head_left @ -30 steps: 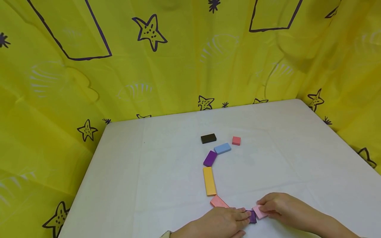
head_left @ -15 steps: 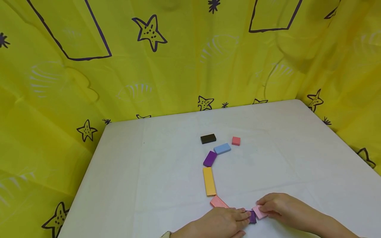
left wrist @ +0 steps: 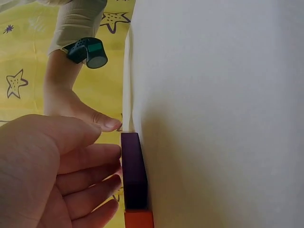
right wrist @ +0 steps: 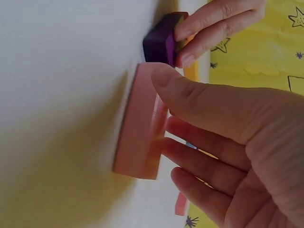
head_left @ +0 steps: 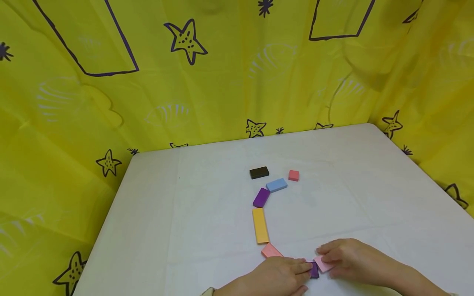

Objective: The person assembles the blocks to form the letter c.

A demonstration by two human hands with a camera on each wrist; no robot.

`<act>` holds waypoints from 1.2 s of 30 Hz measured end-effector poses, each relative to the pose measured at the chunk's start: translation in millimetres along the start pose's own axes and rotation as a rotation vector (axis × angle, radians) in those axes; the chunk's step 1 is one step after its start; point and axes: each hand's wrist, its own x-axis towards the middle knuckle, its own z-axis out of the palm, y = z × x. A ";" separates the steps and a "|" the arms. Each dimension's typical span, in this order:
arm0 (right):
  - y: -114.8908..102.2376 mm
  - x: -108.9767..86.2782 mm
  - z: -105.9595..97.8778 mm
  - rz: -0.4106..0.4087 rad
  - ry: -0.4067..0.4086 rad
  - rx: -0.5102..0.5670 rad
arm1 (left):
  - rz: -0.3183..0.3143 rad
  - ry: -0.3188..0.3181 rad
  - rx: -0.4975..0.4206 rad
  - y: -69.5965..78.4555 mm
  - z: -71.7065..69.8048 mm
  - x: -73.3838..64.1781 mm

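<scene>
My left hand (head_left: 281,274) lies with fairly straight fingers over the row, its fingertips touching a purple block (head_left: 314,270). In the left wrist view, the purple block (left wrist: 134,171) meets an orange-red block (left wrist: 138,219) end to end. A light pink block (head_left: 323,264) lies at the purple block's right end. My right hand (head_left: 357,261) is at this pink block; in the right wrist view the thumb tip is against the pink block (right wrist: 137,128), while the other fingers are extended loosely behind it. The left hand partly hides a salmon block (head_left: 272,250).
The curved row continues with a yellow block (head_left: 261,225), another purple block (head_left: 261,197) and a light blue block (head_left: 276,185). Beyond lie a black block (head_left: 259,172) and a small red block (head_left: 293,175). A yellow curtain (head_left: 222,94) surrounds the white table (head_left: 200,197).
My right hand's fingers have loosened from their pinch on the pink block and shifted slightly. The left hand is nearly still, and the blocks stay in place.
</scene>
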 end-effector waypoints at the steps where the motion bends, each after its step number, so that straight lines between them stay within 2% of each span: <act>1: -0.1 1.9 -1.5 0.000 0.004 -0.007 | -0.004 0.005 -0.015 -0.6 -0.4 -0.3; 5: 1.0 12.1 -10.7 0.029 0.025 -0.035 | -0.039 0.061 -0.054 -5.9 -2.2 -3.4; 10: 8.6 28.7 -23.2 0.098 0.049 -0.029 | -0.121 0.151 0.004 -19.7 -4.9 -8.9; 14: 17.6 41.1 -26.9 0.149 0.063 -0.001 | -0.177 0.186 -0.024 -31.5 -5.6 -11.4; 17: 25.6 47.6 -28.1 0.170 0.080 -0.001 | -0.219 0.198 -0.074 -40.6 -5.5 -13.4; 23: 40.7 54.9 -33.3 0.153 0.132 -0.035 | -0.296 0.223 -0.140 -61.5 -8.9 -17.9; 30: 52.6 65.2 -40.8 0.179 0.126 -0.046 | -0.333 0.254 -0.140 -83.1 -9.8 -19.8; 36: 59.4 81.8 -44.0 0.219 0.082 -0.036 | -0.373 0.218 -0.114 -101.0 -10.5 -17.5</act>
